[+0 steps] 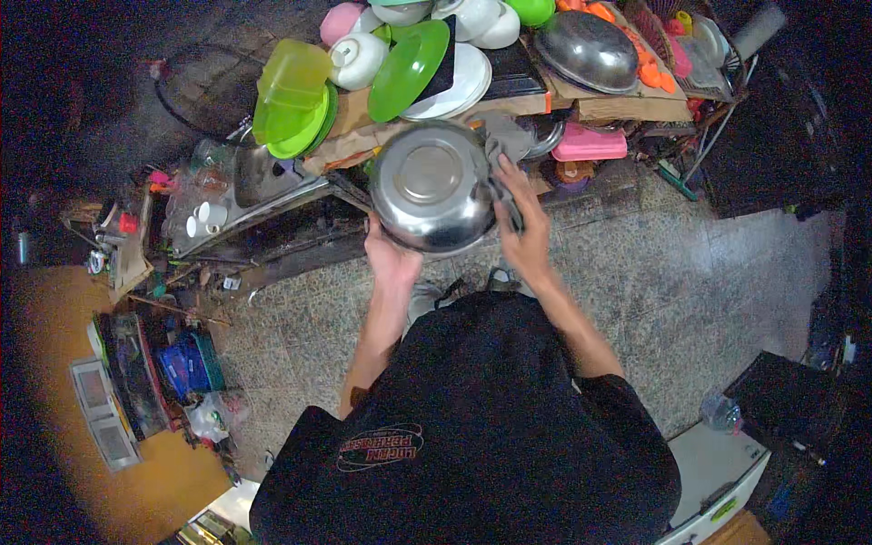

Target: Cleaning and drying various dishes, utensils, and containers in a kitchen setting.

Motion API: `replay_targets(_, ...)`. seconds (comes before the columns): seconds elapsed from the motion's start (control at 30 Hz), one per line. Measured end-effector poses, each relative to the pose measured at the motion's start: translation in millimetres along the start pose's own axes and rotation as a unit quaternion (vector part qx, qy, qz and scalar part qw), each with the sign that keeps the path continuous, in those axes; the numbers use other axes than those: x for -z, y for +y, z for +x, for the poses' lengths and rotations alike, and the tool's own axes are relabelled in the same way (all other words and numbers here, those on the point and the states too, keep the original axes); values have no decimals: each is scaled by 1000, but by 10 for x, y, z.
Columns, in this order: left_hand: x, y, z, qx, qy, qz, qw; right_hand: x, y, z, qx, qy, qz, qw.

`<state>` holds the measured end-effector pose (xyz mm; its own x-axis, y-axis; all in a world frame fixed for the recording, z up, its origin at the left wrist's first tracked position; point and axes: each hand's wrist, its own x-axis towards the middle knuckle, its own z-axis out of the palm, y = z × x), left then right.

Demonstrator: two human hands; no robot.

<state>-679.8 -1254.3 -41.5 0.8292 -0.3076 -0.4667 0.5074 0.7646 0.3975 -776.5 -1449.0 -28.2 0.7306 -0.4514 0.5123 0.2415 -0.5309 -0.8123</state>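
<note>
A shiny metal bowl [436, 187] is held bottom side out in front of my body. My left hand [392, 252] grips its lower left rim, fingers partly hidden beneath it. At the bowl's right side, my right hand [521, 218] presses a grey cloth [509, 136] against the metal. Just beyond the bowl, white plates [466, 85] and a tilted green plate [411, 68] lie on the counter. Green plates and a translucent yellow-green container [293, 85] stand to their left. A large upturned metal basin [587, 51] rests at the right on cardboard.
A metal sink [269, 178] with white mugs [206, 218] beside it is at the left. White bowls [357, 60] crowd the counter's far part. A pink plastic container [590, 143] sits below the counter edge. A white cabinet [715, 470] stands at the lower right.
</note>
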Motion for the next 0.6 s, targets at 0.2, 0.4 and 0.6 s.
replay_targets(0.2,19,51,105,2,-4,-46,999,-9,-137,-249,124,-74,-40,989)
replay_targets(0.4,32,93,-100,22,-49,68,996,-57,42,-269,-116,64,59,989)
replay_targets(0.6,133,184,-97,70,-140,180,971,135,208,208,-188,18,47,981)
